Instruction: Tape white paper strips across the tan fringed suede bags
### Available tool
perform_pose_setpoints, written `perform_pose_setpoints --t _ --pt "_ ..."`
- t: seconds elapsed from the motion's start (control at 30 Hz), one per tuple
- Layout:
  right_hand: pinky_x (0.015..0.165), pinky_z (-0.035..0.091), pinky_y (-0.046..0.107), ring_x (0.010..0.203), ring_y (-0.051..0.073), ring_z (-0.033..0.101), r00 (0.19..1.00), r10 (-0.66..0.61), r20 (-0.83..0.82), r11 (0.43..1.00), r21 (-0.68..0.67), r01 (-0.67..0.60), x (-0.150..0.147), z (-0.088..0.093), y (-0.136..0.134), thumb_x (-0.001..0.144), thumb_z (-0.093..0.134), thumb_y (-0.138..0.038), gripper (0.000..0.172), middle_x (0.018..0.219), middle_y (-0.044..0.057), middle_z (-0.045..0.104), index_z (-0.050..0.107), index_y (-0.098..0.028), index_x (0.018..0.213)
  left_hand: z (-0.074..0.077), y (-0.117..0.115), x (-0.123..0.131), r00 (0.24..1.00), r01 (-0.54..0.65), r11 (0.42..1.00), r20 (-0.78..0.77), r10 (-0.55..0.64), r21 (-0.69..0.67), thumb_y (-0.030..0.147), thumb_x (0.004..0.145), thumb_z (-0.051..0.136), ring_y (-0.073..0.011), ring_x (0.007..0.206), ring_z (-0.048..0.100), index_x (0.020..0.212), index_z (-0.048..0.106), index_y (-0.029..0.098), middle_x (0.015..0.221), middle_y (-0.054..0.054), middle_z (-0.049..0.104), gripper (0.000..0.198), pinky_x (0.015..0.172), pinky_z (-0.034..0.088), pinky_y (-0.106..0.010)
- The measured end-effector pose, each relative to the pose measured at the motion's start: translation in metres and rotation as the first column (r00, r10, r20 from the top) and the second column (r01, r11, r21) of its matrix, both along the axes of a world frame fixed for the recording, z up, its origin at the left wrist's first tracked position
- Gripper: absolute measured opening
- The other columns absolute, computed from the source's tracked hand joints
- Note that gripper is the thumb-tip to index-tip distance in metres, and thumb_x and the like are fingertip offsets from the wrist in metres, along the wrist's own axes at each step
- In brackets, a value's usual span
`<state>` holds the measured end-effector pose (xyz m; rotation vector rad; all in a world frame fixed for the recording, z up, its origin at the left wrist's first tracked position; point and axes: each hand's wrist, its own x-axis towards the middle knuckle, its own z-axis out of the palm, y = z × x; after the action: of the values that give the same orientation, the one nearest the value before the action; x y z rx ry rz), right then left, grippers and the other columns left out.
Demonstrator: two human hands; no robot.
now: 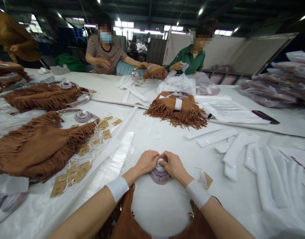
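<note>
Both hands meet over a coiled strap (161, 176) on the white table, which looks wrapped in clear film with a white piece at its top. My left hand (148, 162) is closed on the coil's left upper side. From the right, my right hand (174, 165) grips it with bent fingers, thumb across the top. Each wrist wears a white band. Below my hands lies a brown suede bag (129, 215) with metal rings, its curved opening around bare table and its lower part cut off by the frame. A tan tag (207, 181) in clear plastic lies right of my right hand.
Fringed brown bags (43, 142) and several tan tags (72, 176) lie left. A folded fringed bag (178, 108) is ahead. White strips (232, 152) and plastic bags (279, 182) spread right; packed bags (277, 83) are piled behind. Co-workers (106, 59) stand across the table.
</note>
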<state>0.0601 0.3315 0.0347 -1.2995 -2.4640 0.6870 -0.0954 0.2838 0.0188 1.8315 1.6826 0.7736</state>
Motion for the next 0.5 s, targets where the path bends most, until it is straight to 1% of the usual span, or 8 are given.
perform_pose_setpoints --t 0.07,0.13,0.17,0.37,0.5 --pt "0.068 0.041 0.026 0.074 0.016 0.061 1.0 0.001 -0.004 1.0 0.022 -0.001 0.001 -0.002 -0.001 0.075 0.062 -0.016 0.007 0.078 0.001 0.067 0.063 -0.02 0.08 0.004 -0.005 -0.003 0.999 0.023 1.0 0.023 -0.023 0.007 0.025 0.084 0.051 -0.0165 0.079 0.059 0.091 0.068 0.021 0.081 -0.001 0.068 0.019 0.074 0.041 -0.024" --pt "0.068 0.041 0.027 0.073 0.017 0.06 1.0 -0.003 -0.008 0.999 0.047 0.004 0.002 -0.005 -0.003 0.077 0.062 -0.018 0.003 0.077 0.001 0.066 0.063 -0.02 0.079 0.006 -0.009 -0.003 0.998 0.012 1.0 0.063 -0.012 0.015 0.022 0.08 0.053 -0.0157 0.077 0.06 0.098 0.067 0.022 0.084 0.001 0.07 0.022 0.073 0.041 -0.023" --pt "0.068 0.041 0.027 0.074 0.017 0.06 1.0 -0.006 -0.009 0.998 0.06 0.006 0.002 -0.006 -0.005 0.078 0.062 -0.019 0.002 0.078 0.002 0.066 0.063 -0.02 0.079 0.006 -0.011 -0.003 0.997 -0.003 1.0 0.082 0.002 0.018 0.02 0.08 0.053 -0.0156 0.077 0.061 0.098 0.067 0.023 0.085 0.001 0.07 0.024 0.074 0.042 -0.023" --pt "0.074 0.043 0.027 0.08 0.017 0.061 1.0 -0.004 -0.011 0.991 0.136 0.006 0.003 -0.011 -0.016 0.083 0.059 -0.02 0.007 0.085 0.002 0.065 0.065 -0.02 0.088 0.005 -0.018 0.005 0.99 -0.077 0.997 0.12 0.077 -0.006 0.018 0.08 0.049 -0.0168 0.08 0.062 0.085 0.07 0.022 0.083 -0.001 0.071 0.022 0.079 0.042 -0.025" --pt "0.075 0.042 0.028 0.079 0.017 0.06 1.0 0.0 0.006 0.982 0.191 -0.001 0.003 -0.009 -0.021 0.085 0.057 -0.019 0.009 0.083 0.002 0.063 0.066 -0.021 0.086 0.006 -0.017 0.005 0.979 -0.111 0.993 0.169 0.117 -0.044 0.02 0.079 0.051 -0.0156 0.076 0.062 0.081 0.069 0.021 0.079 0.0 0.07 0.018 0.075 0.043 -0.024"
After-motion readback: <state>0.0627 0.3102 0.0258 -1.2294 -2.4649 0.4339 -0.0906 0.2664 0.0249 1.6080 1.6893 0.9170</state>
